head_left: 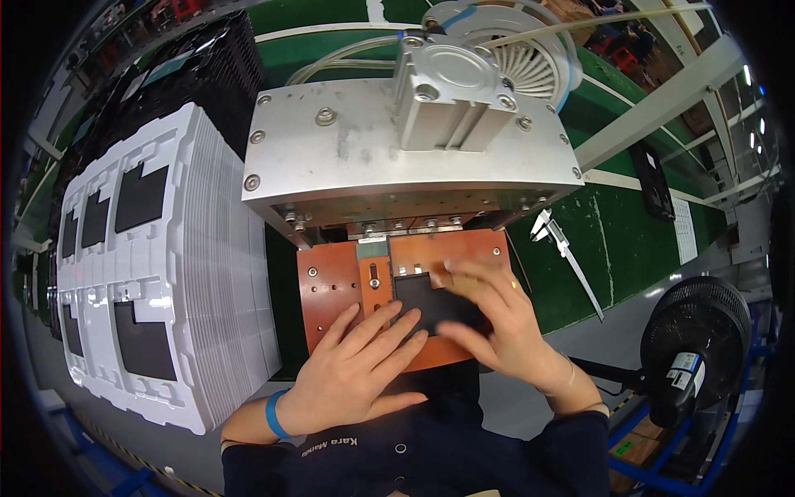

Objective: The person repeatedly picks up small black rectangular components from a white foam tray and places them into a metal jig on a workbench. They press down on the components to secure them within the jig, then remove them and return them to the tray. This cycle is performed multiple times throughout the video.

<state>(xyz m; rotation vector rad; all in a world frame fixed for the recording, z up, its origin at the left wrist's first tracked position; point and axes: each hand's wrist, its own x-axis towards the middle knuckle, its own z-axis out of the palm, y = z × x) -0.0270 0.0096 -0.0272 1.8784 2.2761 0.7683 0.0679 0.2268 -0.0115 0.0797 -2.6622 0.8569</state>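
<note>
A flat black L-shaped sheet [418, 296] lies on the orange base plate [319, 286] of a press, against an orange guide strip [374, 294] fixed with a screw. My left hand [356, 373] rests palm down with its fingers spread, the fingertips on the sheet's left edge and the guide strip. Over the sheet's right side is my right hand [509, 327], thumb and fingers apart and slightly blurred. Its fingers hide part of the sheet, and whether they touch it I cannot tell. Neither hand grips anything.
Above the plate stands the silver press head [356, 141] with a cylinder [451, 91]. To the left rises a stack of white trays [224, 273] holding black sheets. On the green table at the right lies a caliper [570, 257]. A black fan [696, 340] stands at the far right.
</note>
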